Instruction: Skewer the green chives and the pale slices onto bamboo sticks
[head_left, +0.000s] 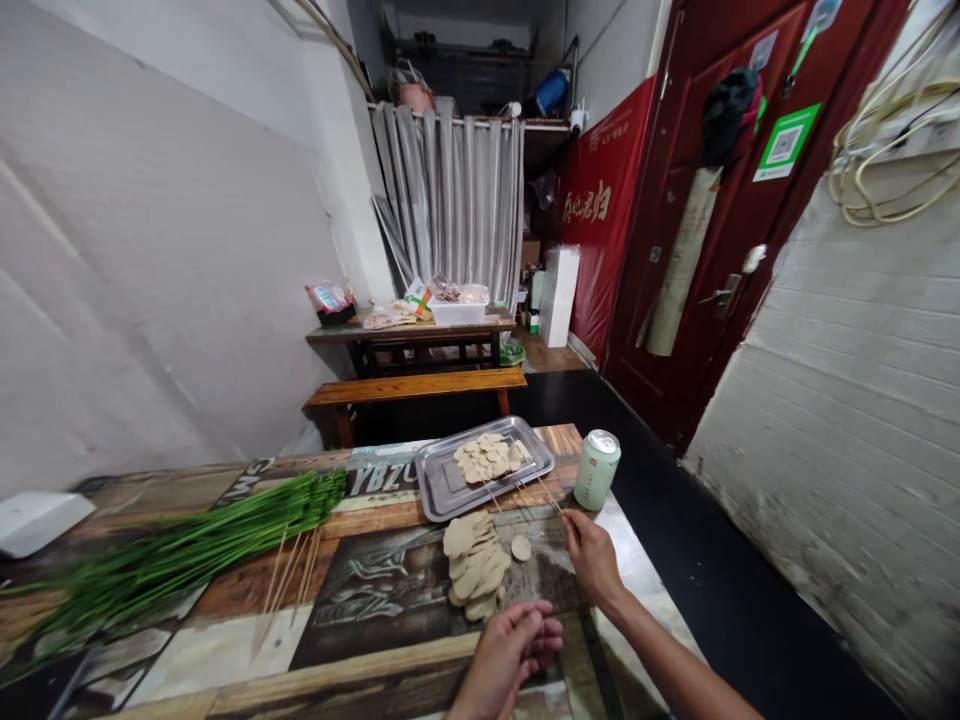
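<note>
My right hand [591, 552] reaches forward over the table and pinches the end of a thin bamboo skewer [550, 494] whose other end lies on the metal tray [442, 488]. The tray carries several skewered pale round slices [489, 457]. My left hand [512, 645] rests curled near the table's front edge, fingers closed with nothing visible in them. Just beyond it lies a loose pile of pale round slices [474, 565], with one single slice [520, 547] apart on its right.
A green drink can [596, 469] stands right of the tray. A long bundle of green chives [172, 560] and several bare skewers [289, 580] lie on the left. A white box [37, 520] sits far left. A bench [416, 386] and a second table stand behind.
</note>
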